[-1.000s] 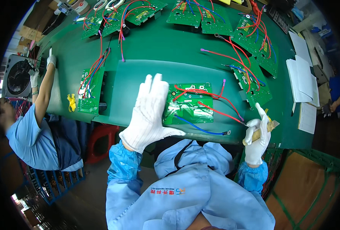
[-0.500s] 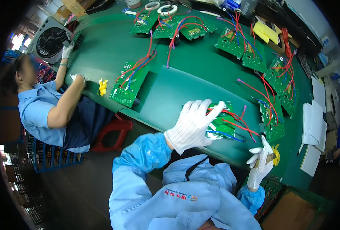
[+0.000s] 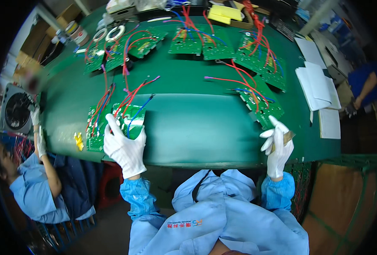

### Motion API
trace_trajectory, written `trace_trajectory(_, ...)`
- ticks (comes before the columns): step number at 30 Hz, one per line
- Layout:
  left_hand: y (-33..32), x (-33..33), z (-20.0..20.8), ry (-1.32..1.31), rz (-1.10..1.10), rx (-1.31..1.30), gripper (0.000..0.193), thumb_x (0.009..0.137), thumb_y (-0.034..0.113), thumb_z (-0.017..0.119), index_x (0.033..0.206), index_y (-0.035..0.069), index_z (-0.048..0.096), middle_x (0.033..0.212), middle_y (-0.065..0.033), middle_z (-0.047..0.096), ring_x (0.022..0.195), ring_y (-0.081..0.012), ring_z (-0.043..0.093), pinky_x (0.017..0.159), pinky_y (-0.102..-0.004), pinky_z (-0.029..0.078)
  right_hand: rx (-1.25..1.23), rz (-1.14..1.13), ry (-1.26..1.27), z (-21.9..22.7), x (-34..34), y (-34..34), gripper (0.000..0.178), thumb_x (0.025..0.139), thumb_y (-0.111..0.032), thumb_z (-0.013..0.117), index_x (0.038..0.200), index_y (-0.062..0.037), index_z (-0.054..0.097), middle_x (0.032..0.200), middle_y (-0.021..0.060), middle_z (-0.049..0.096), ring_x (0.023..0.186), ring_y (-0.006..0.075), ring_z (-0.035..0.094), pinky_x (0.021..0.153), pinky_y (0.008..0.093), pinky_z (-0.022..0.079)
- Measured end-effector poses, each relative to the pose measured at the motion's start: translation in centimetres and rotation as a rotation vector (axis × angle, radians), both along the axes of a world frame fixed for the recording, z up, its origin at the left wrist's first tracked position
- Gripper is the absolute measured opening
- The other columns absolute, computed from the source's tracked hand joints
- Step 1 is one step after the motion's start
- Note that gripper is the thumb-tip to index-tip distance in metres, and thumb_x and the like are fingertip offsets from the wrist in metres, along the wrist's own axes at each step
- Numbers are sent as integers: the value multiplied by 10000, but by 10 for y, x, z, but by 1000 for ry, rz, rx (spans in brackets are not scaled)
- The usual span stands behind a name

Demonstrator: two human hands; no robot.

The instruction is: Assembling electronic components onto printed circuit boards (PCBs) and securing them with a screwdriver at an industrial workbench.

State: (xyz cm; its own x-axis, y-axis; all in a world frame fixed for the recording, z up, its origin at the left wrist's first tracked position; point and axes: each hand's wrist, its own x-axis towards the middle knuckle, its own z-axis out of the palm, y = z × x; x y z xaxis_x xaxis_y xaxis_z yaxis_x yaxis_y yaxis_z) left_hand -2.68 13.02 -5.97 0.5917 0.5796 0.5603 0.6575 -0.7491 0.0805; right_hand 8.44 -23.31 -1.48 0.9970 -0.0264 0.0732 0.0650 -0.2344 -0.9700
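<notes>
My left hand [image 3: 126, 148], in a white striped glove, grips the near part of a green circuit board [image 3: 133, 115] with red and blue wires. This board lies at the left of the table, right beside another wired circuit board [image 3: 96, 138]. My right hand [image 3: 277, 146], also gloved, holds a small brownish flat piece [image 3: 289, 136] whose kind I cannot make out; some of its fingers point forward. Just beyond my right fingertips lies a further circuit board [image 3: 263, 108] with red and blue wires.
Several wired boards [image 3: 186, 44] line the far side of the green table [image 3: 188, 127]. Papers [image 3: 314, 87] lie at the right, white rings [image 3: 115, 33] at the back left. A yellow item [image 3: 79, 141] sits near a co-worker [image 3: 35, 182] on the left.
My left hand has carried the circuit board from the table's front middle to the left, beside the other board. The right hand keeps its small piece. The view has turned.
</notes>
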Motion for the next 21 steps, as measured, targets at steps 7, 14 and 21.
trace_trajectory(7,-16,15,10,44,17,70,1032,717,449,887,1545,58,412,1473,-283,468,1343,-460,472,1086,-542,418,-109,-21,-65,-9,55,-35,309,1051,-189,595,1304,-30,675,1192,81,735,732,88,640,580,215,465)
trace_trajectory(14,-41,5,22,-317,-304,61,729,908,280,784,1512,12,474,1520,-291,440,1394,-451,436,1155,-528,349,-784,241,-443,-31,112,-38,436,972,-442,632,1302,-158,667,1168,140,690,1004,359,697,846,451,570)
trace_trajectory(21,-61,-6,8,-318,-469,-93,482,1025,138,622,1471,-4,507,1504,-235,493,1399,-393,469,1167,-508,379,-972,292,-446,-17,98,-24,216,947,-312,609,881,-121,684,853,116,650,720,370,673,612,499,531)
